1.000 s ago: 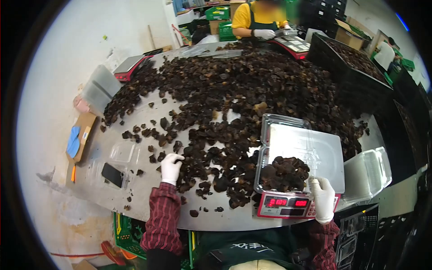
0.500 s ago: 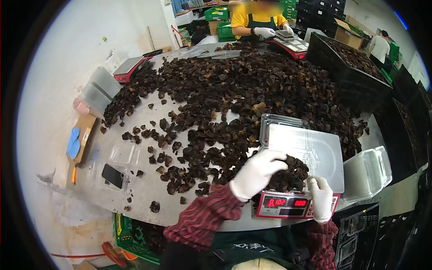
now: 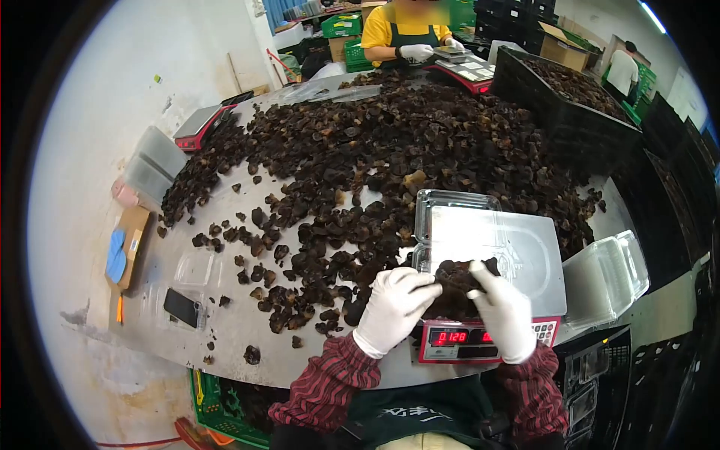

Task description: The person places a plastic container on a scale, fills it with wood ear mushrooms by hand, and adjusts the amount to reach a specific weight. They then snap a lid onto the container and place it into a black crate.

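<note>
Our left hand (image 3: 396,309): at the clear tray (image 3: 421,259), grip unclear to us. Our right hand (image 3: 504,313): fingers apart at dark pieces (image 3: 454,283), tray on red scale (image 3: 429,351).

Metal table (image 3: 247,337), dark fungus pieces (image 3: 450,142), red scales (image 3: 489,251)

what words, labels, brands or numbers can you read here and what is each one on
"0.128", in red, left display of the near scale.
"0", right display; the right hand hides the rest.
Too small or blurred to read: the keypad, white characters on the dark green apron, labels on the cardboard box by the wall and the far green crate.
</note>
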Available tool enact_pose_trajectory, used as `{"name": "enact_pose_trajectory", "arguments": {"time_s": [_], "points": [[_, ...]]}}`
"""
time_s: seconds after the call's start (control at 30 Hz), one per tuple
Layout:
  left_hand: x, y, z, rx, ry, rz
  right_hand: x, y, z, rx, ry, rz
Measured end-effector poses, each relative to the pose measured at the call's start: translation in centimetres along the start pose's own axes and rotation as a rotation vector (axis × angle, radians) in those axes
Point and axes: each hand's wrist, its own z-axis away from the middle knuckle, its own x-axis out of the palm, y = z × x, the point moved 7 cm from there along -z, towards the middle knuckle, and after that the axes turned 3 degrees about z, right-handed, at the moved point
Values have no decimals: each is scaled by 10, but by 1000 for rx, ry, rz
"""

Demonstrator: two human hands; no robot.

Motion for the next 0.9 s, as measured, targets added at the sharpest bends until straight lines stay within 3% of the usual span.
{"name": "enact_pose_trajectory", "arguments": {"time_s": [0.1,0.13,0.23,0.3,0.53,0.6,0.7,0.77,0.9], "points": [[9,6,9,54,-38,-18,36,5,-6,-44,-264,61],[10,5,12,47,-54,-24,41,11,-5,-42,-262,67],[9,5,12,32,-12,2,30,21,-5,-35,62,-136],[6,1,10,27,67,56,31,23,-2,-13,50,-158],[13,8,10,117,5,150,40,13,-7,-89,-57,-69],[6,5,7,-16,70,166,42,17,-6,-89,-5,-51],[-2,-1,0,-176,164,198,39,27,-4,3,52,-144],[1,-5,-7,-103,92,26,44,39,-2,170,-2,-354],[6,0,-30,-43,7,-85,36,39,-4,324,-87,-413]]}}
